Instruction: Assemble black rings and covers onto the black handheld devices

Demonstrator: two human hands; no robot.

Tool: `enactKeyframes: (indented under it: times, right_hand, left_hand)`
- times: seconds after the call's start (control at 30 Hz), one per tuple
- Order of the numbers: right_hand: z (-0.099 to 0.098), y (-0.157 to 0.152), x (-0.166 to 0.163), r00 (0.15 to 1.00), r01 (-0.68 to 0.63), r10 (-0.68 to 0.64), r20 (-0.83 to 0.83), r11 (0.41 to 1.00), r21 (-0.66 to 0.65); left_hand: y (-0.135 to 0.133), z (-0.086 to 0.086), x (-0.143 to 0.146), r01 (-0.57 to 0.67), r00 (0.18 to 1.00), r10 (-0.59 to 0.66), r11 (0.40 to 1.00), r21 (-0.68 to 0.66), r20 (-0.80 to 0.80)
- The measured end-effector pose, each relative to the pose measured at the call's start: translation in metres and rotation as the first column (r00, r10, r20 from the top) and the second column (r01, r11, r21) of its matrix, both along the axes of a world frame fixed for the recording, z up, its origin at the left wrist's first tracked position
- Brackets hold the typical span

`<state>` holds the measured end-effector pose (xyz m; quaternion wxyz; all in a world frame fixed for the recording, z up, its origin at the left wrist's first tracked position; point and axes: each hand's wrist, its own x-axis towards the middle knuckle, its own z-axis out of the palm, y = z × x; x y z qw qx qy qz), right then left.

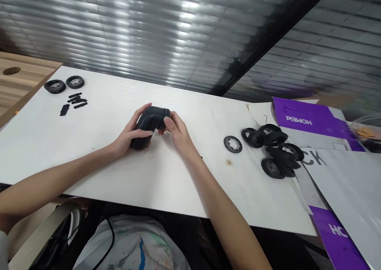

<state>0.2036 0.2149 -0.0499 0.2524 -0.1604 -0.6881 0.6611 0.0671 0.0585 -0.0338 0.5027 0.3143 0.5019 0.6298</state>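
A black elbow-shaped piece (151, 119) with a ribbed collar at its right end is held just over the white table. My left hand (127, 137) wraps around its thicker, lower part, thumb across the front. At the collar, my right hand (179, 134) grips with thumb and fingers. A small bit of red shows under the right fingers, too covered to make out. The nearest loose part is a flat black ring (233, 138) with a notched inner edge, lying to the right of my right hand.
A pile of black rings (272, 168) lies on the table's right side, beside purple-and-white printed sheets (312, 117). Two black rings (75, 82) and several small flat black pieces (79, 105) sit at the far left. A metal slatted blind (143, 31) stands behind the white table (113, 182).
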Motion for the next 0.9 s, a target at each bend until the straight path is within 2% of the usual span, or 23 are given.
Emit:
enactKeyframes:
  times: [0.2,0.33,0.6,0.9]
  right_hand:
    - [-0.002,-0.001,0.001,0.996,-0.022,0.024,-0.088,0.999,0.025]
    - [-0.004,-0.001,0.002,0.996,-0.014,0.018,-0.086,0.999,0.051]
    - [-0.007,0.000,0.003,0.993,-0.046,0.055,-0.103,0.995,0.093]
    - [-0.003,-0.009,0.004,0.999,-0.011,0.007,-0.040,0.996,-0.093]
  left_hand:
    - [0.000,0.002,-0.002,0.014,1.000,-0.015,1.000,0.022,0.016]
    - [-0.002,0.004,-0.001,0.030,1.000,-0.030,0.999,-0.037,0.008]
    - [-0.001,0.004,0.002,0.012,1.000,-0.012,1.000,-0.026,0.010]
    - [-0.002,-0.001,0.011,-0.099,0.995,0.099,0.995,-0.002,-0.030]
